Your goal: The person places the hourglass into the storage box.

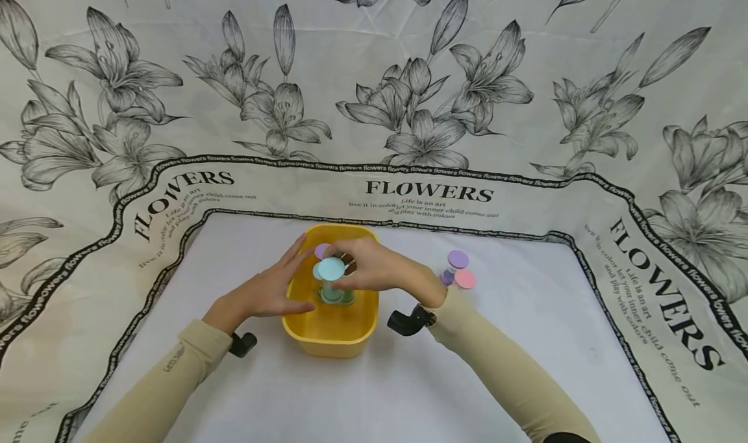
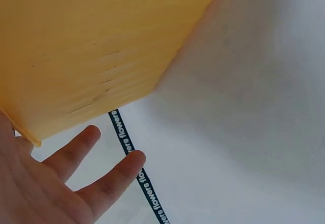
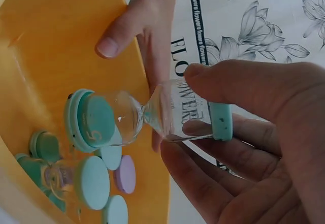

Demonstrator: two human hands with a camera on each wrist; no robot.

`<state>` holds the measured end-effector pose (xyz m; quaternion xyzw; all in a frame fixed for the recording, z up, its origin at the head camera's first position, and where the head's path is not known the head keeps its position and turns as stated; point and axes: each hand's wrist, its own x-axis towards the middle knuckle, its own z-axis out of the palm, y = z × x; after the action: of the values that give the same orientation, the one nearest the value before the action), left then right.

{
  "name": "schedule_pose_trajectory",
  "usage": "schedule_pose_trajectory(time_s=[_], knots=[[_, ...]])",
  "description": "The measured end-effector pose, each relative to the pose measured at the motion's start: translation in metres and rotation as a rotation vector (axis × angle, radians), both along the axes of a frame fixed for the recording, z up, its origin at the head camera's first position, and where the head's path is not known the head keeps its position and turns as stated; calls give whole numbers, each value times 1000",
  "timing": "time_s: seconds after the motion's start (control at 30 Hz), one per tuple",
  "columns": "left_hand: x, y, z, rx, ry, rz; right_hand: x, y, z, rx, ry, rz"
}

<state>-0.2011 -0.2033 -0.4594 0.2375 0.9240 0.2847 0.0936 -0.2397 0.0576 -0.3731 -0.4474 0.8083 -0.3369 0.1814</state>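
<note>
My right hand (image 1: pixel 371 264) holds a small sand timer (image 3: pixel 172 109) with teal end caps and clear glass bulbs, thumb and fingers around its upper end. The timer is over the inside of a yellow plastic bin (image 1: pixel 330 349). Teal sand shows at the capped end marked 5. At the bin's left side is my left hand (image 1: pixel 271 290), its thumb over the rim and its other fingers outside, straight and spread in the left wrist view. Inside the bin are several more timers, among them a teal-capped timer (image 3: pixel 92 183) and one with a purple cap (image 3: pixel 125 174).
To the right of the bin, a purple-capped timer (image 1: pixel 458 259) and a pink-capped timer (image 1: pixel 465 278) stand on the white tabletop (image 1: pixel 502 339). A flower-printed cloth (image 1: pixel 315 105) rises behind and around the sides.
</note>
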Motion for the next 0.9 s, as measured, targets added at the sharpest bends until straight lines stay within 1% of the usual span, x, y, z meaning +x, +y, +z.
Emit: schedule_pose_trajectory(time_s=[0.13, 0.2, 0.33, 0.53, 0.67, 0.8, 0.9], knots=[[0, 1, 5, -28, 0, -14, 0, -3, -4, 61, -12, 13], [0, -1, 7, -29, -16, -29, -1, -5, -5, 90, -17, 25], [-1, -3, 9, 0, -66, -51, -3, -8, -9, 126, -18, 51], [-1, -4, 5, 22, -89, -59, -9, -13, -19, 183, -17, 68], [-1, -5, 3, 34, -97, -52, -9, -19, -25, 236, -22, 71], [0, -5, 2, 42, -102, -45, -10, -26, -31, 265, -9, 80], [0, -4, 1, 45, -108, -44, -11, -31, -37, 286, 10, 103]])
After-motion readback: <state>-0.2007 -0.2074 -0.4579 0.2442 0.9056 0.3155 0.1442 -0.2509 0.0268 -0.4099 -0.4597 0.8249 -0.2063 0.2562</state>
